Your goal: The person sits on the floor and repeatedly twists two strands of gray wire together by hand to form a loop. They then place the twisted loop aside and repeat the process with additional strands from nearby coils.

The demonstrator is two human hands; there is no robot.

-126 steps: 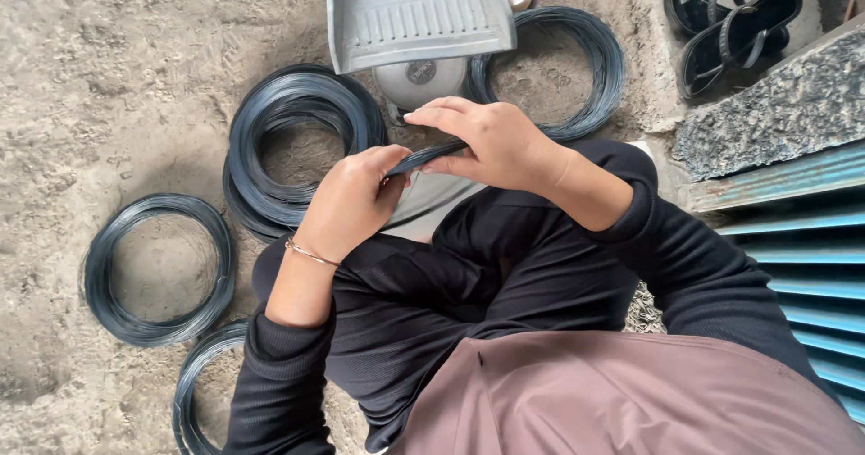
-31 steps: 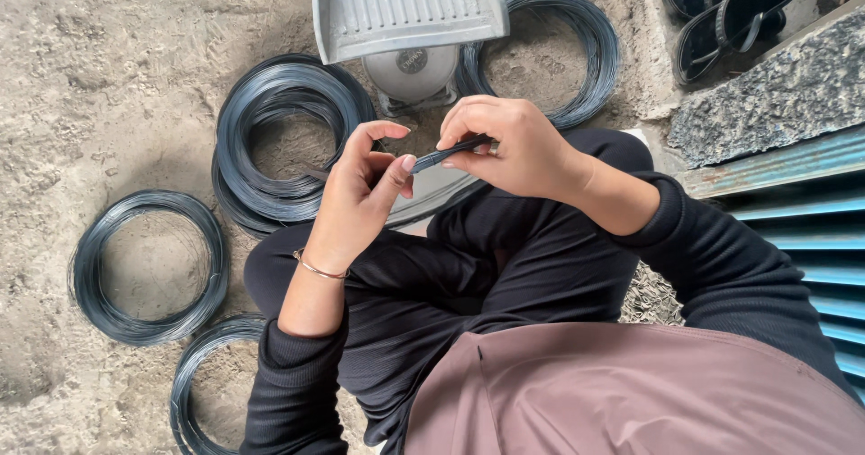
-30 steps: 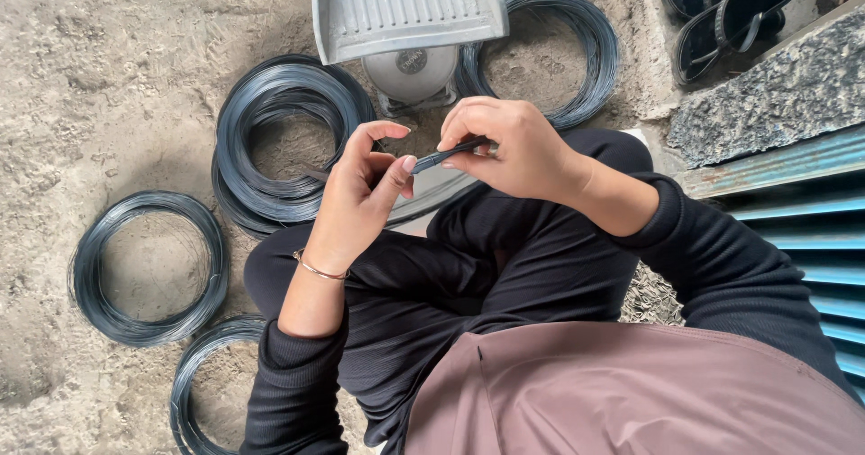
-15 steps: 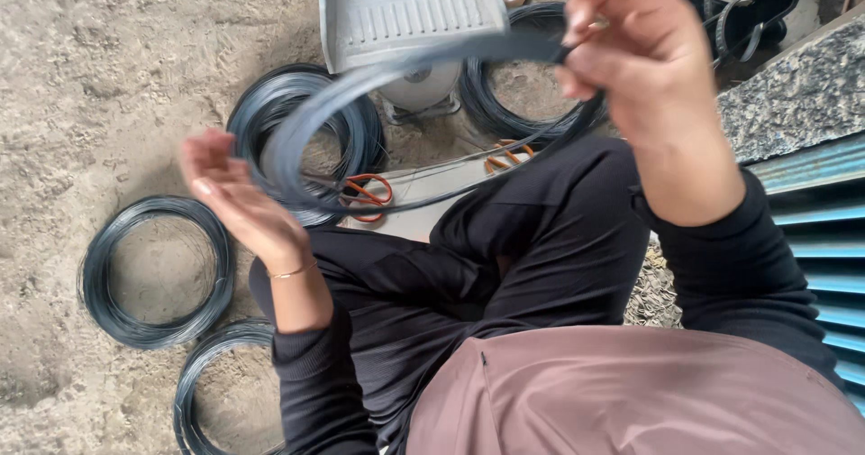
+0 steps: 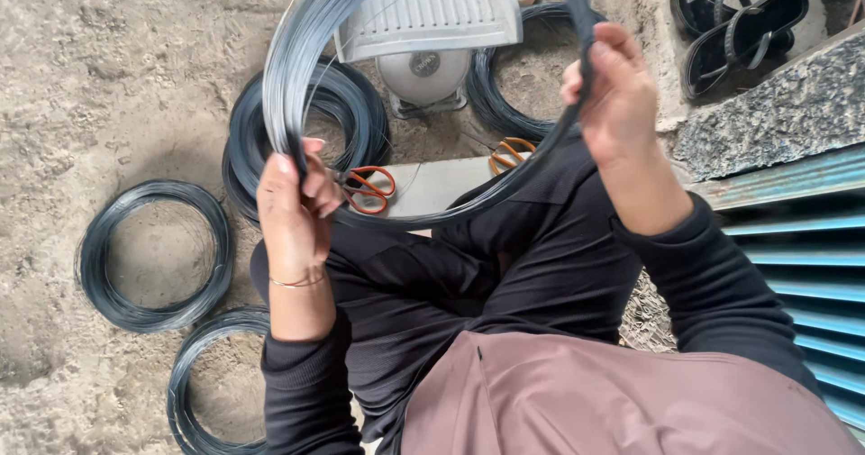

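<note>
The person is sitting cross-legged in dark trousers on the sandy ground, holding up a large loop of grey steel wire (image 5: 297, 68) between both hands. The left hand (image 5: 293, 207) is gripping the loop's left side, fingers curled and pressed around the bundled strands, thumb closing over them. The right hand (image 5: 617, 104) is gripping the right side, slightly farther and higher, its fingers wrapped shut around the wire. The loop is spanning left to right between the two hands, its plane tilted toward the camera; the near arc is sagging across the lap and the far arc is running out of the top of the frame. Each hand is touching the wire, neither nearer than the other.

Under the loop, orange-handled scissors (image 5: 368, 189) are lying on a pale flat board (image 5: 432, 185). To the left, dark wire coils (image 5: 153, 257) are resting on the ground. Farther off, a grey plastic stool (image 5: 432, 13) is standing, and black sandals (image 5: 734, 18) are lying far right.
</note>
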